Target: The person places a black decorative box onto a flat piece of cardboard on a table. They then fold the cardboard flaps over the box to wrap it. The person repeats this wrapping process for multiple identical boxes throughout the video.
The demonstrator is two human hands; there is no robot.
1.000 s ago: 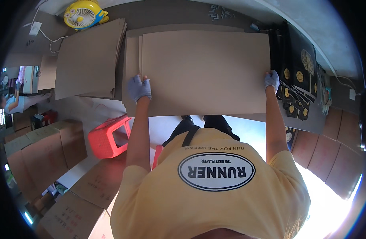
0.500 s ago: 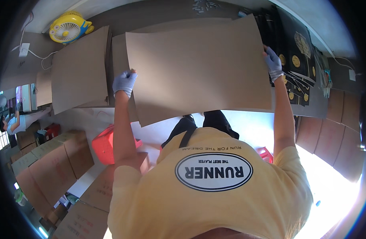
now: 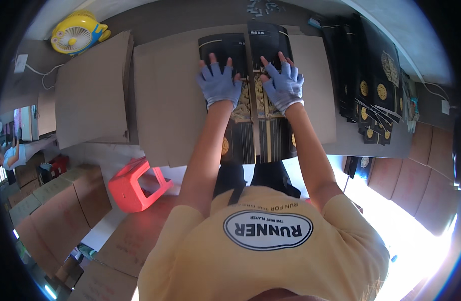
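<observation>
Two long black panels with gold print lie side by side on a grey-brown cardboard sheet (image 3: 165, 100), a narrow gap between them. My left hand (image 3: 219, 83) rests flat on the left black panel (image 3: 238, 143), its fingers spread. On the right black panel (image 3: 274, 143), my right hand (image 3: 284, 83) lies flat too, fingers apart. Both hands wear blue-grey gloves that leave the fingertips bare. Neither hand grips anything. Whether the panels are single sheets or flat folded bags, I cannot tell.
At the left lies a stack of cardboard sheets (image 3: 92, 93), with a yellow and blue fan (image 3: 74, 37) behind it. Black printed pieces (image 3: 381, 75) are piled at the right. A red stool (image 3: 127, 188) and cartons (image 3: 65, 215) stand lower left. Another person (image 3: 12, 155) is far left.
Both hands have let go of the cardboard sheet's edges and moved inward onto the black panels. The panels, not visible before, now show on top of the cardboard.
</observation>
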